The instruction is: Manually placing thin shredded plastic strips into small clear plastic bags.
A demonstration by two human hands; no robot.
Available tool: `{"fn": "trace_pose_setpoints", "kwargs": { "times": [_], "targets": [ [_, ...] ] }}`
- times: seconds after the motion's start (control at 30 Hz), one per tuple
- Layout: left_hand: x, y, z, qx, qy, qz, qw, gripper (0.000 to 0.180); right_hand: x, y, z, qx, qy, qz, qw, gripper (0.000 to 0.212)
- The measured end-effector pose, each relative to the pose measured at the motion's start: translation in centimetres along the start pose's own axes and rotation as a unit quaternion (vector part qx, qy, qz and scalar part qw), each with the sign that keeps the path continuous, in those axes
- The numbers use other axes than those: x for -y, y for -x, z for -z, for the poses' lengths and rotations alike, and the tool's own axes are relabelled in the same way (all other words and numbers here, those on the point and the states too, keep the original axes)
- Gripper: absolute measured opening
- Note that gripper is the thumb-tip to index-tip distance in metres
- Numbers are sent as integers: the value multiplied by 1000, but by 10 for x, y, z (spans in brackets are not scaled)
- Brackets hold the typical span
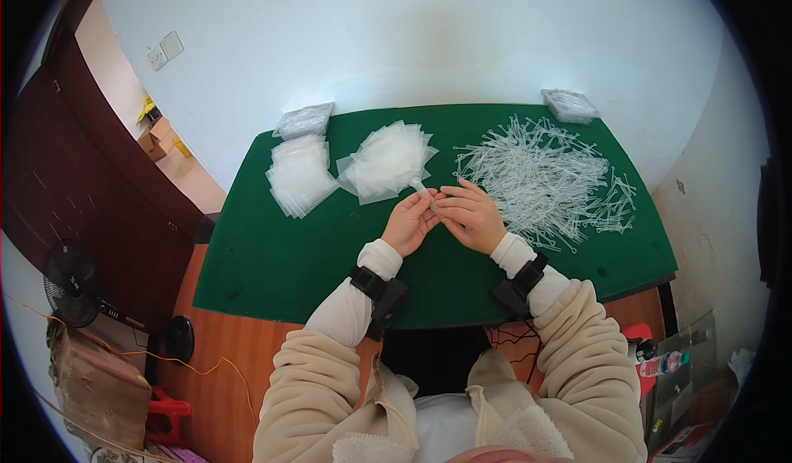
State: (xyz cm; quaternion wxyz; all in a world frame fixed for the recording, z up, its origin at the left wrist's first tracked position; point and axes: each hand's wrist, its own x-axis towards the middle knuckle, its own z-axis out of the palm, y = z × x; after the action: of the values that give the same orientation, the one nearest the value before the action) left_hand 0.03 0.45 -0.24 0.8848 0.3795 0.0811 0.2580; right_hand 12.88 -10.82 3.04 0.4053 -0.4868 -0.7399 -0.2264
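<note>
My left hand (409, 222) and my right hand (472, 214) meet over the middle of the green-covered table (330, 273). Between their closed fingertips is a small, narrow clear plastic piece (418, 186), its far end pointing up and left; its exact kind is too small to tell. Just beyond the fingers lies a fanned pile of clear plastic bags (384, 158). A second stack of bags (301, 174) rests to its left. Right of my right hand spreads a large loose heap of thin clear plastic sticks with looped ends (536, 174).
Clear packs sit at the table's far left (304, 120) and far right (571, 106) corners, by the white wall. A black fan (73, 277) and a cardboard box (99, 380) stand on the left. A plastic bottle (664, 364) is at lower right.
</note>
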Motion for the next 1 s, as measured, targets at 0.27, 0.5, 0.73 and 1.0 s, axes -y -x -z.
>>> {"fn": "trace_pose_setpoints", "kwargs": {
  "times": [0.27, 0.5, 0.73, 1.0],
  "targets": [
    [1, 0, 4, 9, -123, 12, 992, 17, -5, 4, -1, 45, -7, -3, 999, 24],
    [8, -4, 8, -17, -340, -74, 937, 12, -9, 7, 2, 118, -131, -70, 982, 28],
    [7, -4, 9, 21, -455, -94, 885, 13, -29, 24, -2, 97, 54, -192, 975, 21],
    [3, 0, 2, 36, -501, -101, 859, 13, -39, 36, -10, 175, 132, -210, 953, 3]
  ]
}}
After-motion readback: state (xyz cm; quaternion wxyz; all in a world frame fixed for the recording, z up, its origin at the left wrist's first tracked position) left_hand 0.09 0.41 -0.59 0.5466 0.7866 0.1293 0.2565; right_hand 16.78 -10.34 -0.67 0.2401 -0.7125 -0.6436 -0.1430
